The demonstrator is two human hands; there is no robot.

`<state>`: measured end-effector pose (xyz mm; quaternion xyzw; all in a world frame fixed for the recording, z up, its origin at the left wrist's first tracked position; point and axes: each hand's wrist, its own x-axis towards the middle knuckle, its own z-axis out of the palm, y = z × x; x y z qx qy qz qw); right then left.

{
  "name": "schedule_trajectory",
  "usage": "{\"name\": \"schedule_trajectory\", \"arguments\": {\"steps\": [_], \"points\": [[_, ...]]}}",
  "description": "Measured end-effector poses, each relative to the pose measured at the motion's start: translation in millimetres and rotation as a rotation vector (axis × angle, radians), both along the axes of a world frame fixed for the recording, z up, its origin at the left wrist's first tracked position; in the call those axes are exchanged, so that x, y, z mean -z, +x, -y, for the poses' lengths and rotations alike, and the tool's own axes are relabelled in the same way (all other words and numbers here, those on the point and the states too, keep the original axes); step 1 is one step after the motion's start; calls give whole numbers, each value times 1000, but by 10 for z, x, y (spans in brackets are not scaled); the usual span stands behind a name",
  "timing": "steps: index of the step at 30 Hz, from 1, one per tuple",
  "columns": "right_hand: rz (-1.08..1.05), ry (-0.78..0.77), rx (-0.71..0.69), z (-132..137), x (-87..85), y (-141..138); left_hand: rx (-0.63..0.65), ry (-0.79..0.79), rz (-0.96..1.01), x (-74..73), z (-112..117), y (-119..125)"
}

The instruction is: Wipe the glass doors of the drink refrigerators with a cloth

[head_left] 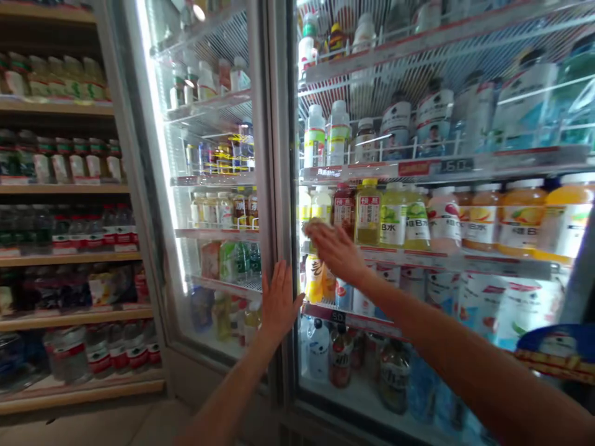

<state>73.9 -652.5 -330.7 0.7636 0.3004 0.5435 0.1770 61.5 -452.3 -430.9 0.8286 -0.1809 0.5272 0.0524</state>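
Note:
My left hand (277,298) lies with fingers stretched upward against the metal frame (274,155) between two glass fridge doors. My right hand (338,253) reaches in front of the right glass door (372,93), level with the shelf of juice bottles. Under its fingers is a small tan piece that looks like a cloth (317,225), blurred and partly covered. Behind the glass nearby stand a dark red bottle (343,204) and a yellow-capped bottle (368,214). Whether the right palm touches the glass is hard to tell.
Shelves in both fridge sections hold bottles, cans and pouches. Left of the fridge, an open wooden rack (69,255) carries rows of bottles. A blue and yellow sign (558,350) sits at the lower right. Tiled floor (153,424) shows at the bottom left.

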Motion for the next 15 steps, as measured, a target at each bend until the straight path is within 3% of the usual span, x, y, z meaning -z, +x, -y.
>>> {"name": "schedule_trajectory", "arguments": {"steps": [2,4,6,10,12,15], "points": [[-57,-123,-56,38,549,-93,8,23,-1,100,5,-30],[-84,-230,-123,128,907,-179,20,52,-9,184,13,-65],[-74,-215,-110,264,954,-242,25,68,-12,236,48,-93],[23,81,76,569,727,-353,66,70,-17,281,263,-139],[4,67,77,711,843,-455,99,73,-26,307,419,-173],[-75,-152,-30,945,1183,-641,149,95,-34,342,638,-232]]}}
